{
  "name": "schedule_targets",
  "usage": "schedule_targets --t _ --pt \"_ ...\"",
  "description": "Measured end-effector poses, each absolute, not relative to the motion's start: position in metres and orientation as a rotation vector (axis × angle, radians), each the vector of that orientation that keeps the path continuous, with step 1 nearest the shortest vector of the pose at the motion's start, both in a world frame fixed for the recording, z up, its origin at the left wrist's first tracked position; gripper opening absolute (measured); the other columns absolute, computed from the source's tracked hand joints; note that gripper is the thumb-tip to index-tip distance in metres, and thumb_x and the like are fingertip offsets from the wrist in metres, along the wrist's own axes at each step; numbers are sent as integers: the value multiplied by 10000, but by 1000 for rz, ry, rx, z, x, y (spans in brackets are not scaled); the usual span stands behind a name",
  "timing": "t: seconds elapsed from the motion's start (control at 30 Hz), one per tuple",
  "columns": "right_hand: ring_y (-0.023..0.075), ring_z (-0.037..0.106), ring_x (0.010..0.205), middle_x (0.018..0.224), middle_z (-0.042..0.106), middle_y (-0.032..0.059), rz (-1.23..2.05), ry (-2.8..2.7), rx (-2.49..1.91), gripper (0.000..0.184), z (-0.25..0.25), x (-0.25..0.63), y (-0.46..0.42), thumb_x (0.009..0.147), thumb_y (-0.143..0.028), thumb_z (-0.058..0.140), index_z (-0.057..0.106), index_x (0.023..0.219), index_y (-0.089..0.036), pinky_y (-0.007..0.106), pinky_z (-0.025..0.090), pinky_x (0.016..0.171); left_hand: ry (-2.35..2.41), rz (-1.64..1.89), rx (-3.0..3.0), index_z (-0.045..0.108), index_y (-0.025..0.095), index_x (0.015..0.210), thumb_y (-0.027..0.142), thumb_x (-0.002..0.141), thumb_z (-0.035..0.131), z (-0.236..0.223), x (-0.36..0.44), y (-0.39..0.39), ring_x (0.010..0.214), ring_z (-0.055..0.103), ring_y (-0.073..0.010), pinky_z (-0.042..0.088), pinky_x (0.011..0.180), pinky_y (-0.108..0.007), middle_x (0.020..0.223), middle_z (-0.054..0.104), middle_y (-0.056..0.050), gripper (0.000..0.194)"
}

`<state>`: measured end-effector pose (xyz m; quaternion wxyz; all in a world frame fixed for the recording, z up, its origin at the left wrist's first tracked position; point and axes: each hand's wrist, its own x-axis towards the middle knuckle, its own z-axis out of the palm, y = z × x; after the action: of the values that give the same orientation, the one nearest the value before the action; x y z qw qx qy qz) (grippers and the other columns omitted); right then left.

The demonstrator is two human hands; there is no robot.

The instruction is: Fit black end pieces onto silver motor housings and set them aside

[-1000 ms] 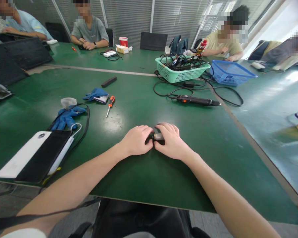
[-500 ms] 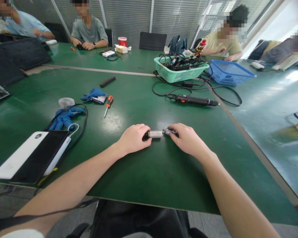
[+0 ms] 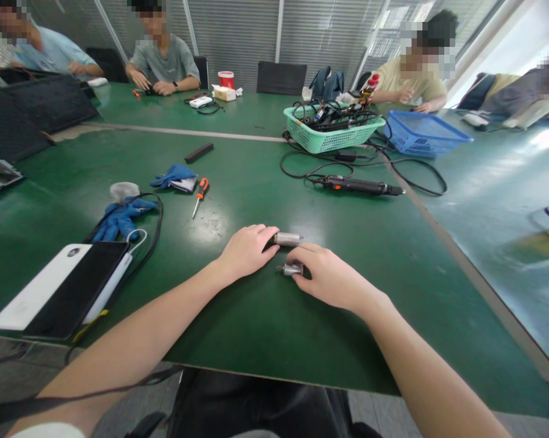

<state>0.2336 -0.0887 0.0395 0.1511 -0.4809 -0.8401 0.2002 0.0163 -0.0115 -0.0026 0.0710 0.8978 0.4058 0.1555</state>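
Left hand (image 3: 249, 250) is pinching a metal cylinder (image 3: 287, 239), right hand (image 3: 331, 277) is curling over a smaller metal piece (image 3: 291, 269) — relax either grip and those round parts could be rolling off across the slick green workbench (image 3: 256, 359).

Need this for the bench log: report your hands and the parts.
Left hand, fingertips on metal cylinder. Right hand on smaller metal part. Orange-handled screwdriver lying farther left.

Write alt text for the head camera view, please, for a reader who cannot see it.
On a green work table, the left hand rests against a small metal cylinder and the right hand touches a second metal piece. Nearby lie an orange-handled screwdriver, blue gloves and a corded electric screwdriver, while co-workers sit beyond a mint-green basket of cables.
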Motion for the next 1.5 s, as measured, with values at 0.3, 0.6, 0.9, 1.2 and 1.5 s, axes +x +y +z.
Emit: schedule_targets --t 0.3,0.6,0.9,1.2,1.5 --pt "263 644 1035 1111 684 101 556 -2414 -1441 265 34 234 -91 882 -255 633 625 1142 -203 386 501 911 1186 476 2682 565 187 1279 349 960 569 -1 11 -15 1070 647 -265 517 945 -427 1139 693 -91 358" --pt "275 632 1062 1112 675 93 523 -2459 -1416 243 32 233 -91 876 -276 664 640 1110 -216 408 509 927 1222 502 2637 575 182 1175 290 931 581 4 7 -17 906 652 -230 514 797 -361 999 682 -65 268" --pt "251 633 1021 1048 669 81 472 -2426 -1441 157 27 231 -91 907 -249 611 634 1057 -210 371 503 898 975 498 2744 614 192 912 263 940 527 7 0 -20 810 605 -186 471 724 -314 893 637 -38 116" --pt "249 624 997 1025 660 76 438 -2443 -1451 142 29 231 -90 904 -248 599 617 1040 -210 365 490 875 684 428 2803 653 185 961 324 920 571 7 1 -22 833 610 -196 480 771 -330 891 649 -48 167" --pt "249 618 988 1035 647 87 433 -2440 -1470 147 27 231 -90 902 -258 592 617 1035 -202 370 491 874 653 384 2824 664 186 960 364 944 574 7 3 -22 855 622 -201 474 767 -325 922 659 -54 200"
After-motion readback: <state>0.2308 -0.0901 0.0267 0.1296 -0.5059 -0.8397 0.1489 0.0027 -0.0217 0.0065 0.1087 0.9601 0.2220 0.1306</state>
